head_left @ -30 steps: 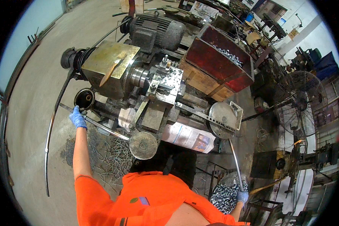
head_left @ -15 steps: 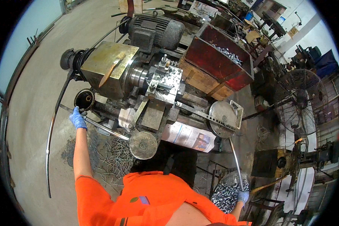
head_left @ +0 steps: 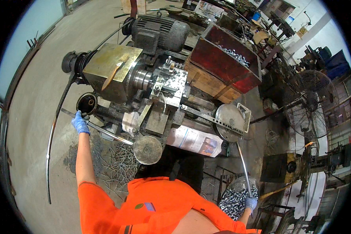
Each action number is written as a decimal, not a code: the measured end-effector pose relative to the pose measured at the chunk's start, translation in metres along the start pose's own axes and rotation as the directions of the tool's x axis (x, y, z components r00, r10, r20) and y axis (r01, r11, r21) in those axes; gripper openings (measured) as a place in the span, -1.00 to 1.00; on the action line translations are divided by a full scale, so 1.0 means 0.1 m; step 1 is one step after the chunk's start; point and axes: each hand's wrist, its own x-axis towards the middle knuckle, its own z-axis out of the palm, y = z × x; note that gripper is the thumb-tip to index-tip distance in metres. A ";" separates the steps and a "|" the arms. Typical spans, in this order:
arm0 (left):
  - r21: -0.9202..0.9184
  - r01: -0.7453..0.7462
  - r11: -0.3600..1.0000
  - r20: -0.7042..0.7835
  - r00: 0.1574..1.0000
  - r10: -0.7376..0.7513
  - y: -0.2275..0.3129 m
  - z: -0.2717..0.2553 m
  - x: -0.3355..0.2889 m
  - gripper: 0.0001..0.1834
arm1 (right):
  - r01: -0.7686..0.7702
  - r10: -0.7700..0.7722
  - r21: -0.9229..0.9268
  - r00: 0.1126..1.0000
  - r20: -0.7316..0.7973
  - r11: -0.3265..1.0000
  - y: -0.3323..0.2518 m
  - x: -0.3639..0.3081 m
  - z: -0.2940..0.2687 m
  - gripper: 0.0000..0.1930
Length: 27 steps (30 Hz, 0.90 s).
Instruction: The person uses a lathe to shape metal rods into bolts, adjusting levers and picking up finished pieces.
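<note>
My left hand [head_left: 80,123], in a blue glove, is closed round the far end of a long metal lever [head_left: 109,133]. That lever runs to a round metal disc [head_left: 148,149] at the machine's front. Low on the right, my gloved right hand [head_left: 250,202] grips the lower end of a second steel lever bar [head_left: 243,165], which slopes down from a larger round plate [head_left: 227,119]. Between them stands a lathe-like machine with a shiny spindle [head_left: 143,79] and a metal-chip-covered tool slide [head_left: 170,84]. A thin curled metal strand [head_left: 163,102] hangs at the slide's front.
Under my right hand sits a basket of small metal parts [head_left: 234,201]. A red bin [head_left: 226,58] with similar pieces rests on a wooden crate [head_left: 210,82] behind. Metal scrap [head_left: 121,163] lies on the floor; a large fan [head_left: 310,103] stands right.
A curled metal strand now shows at the front of the tool slide, where none was visible before. Both hands keep their grip with hardly any movement; the view has shifted slightly.
</note>
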 end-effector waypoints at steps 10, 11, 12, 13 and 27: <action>-0.002 0.003 1.000 0.008 1.000 -0.003 0.02 0.01 -0.04 -0.84 | 0.040 -0.040 -0.002 0.999 -0.022 0.999 -0.04 -0.12 -0.05 -0.59; -0.002 -0.004 1.000 0.010 1.000 0.004 0.00 0.01 -0.02 -0.84 | 0.022 -0.022 -0.006 1.000 -0.010 1.000 -0.04 -0.11 -0.05 -0.59; -0.006 0.004 1.000 0.009 1.000 -0.004 -0.01 0.00 0.00 -0.84 | 0.005 -0.005 -0.010 1.000 0.002 1.000 -0.05 -0.11 -0.05 -0.59; -0.011 0.012 1.000 0.009 1.000 -0.012 -0.01 0.00 0.02 -0.84 | 0.021 -0.020 -0.019 0.999 0.028 1.000 -0.05 -0.11 -0.06 -0.58; -0.021 0.028 0.999 0.019 0.999 -0.028 -0.01 0.01 0.02 -0.81 | 0.142 -0.140 0.014 0.986 -0.087 0.990 0.10 -0.11 0.10 -0.58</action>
